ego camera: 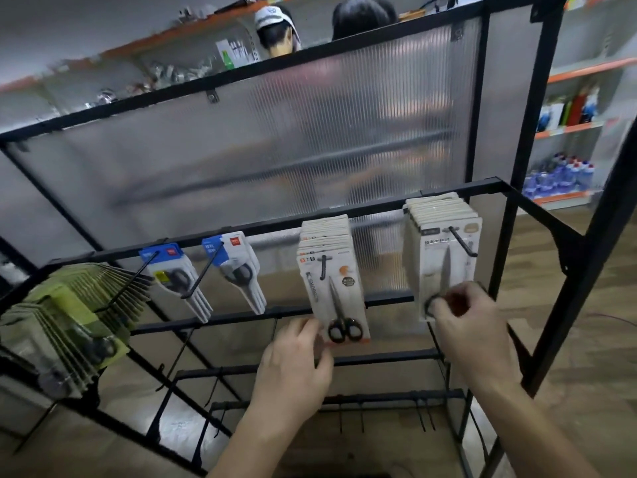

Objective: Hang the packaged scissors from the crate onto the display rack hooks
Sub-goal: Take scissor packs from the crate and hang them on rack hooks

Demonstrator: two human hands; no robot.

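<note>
Black metal rack (379, 299) with a ribbed plastic panel (275, 150) behind it, and the scissor packs all hang off hooks along its top rail. Middle pack (327, 291) is the front card of a thick white stack on the hook (323, 267) near the centre of the rail. Its scissors stand nearly upright, blades up and black handles down at the bottom edge, the whole card leaning a bit to the left at the top. Right pack (434, 260) fronts another white stack near the rail's right end, same deal: long axis up and down, blade tip up, handle loops at the bottom, with the hook (463, 243) poking out through the top of the card.

Left hand (293, 360) is mostly closed, thumb and curled fingers pinching the lower left corner of the middle pack. Right hand (472, 336) has its fingers curled round the bottom of the right pack, covering most of the handles.

Further left on the rail are two blue-topped packs (238, 263), handles up and blades down. At the left end is a fanned-out bunch of green packs (76, 312). Lower rails carry only bare hooks. Two heads (275, 25) show over the panel, and store shelves (572, 112) sit off to the right.
</note>
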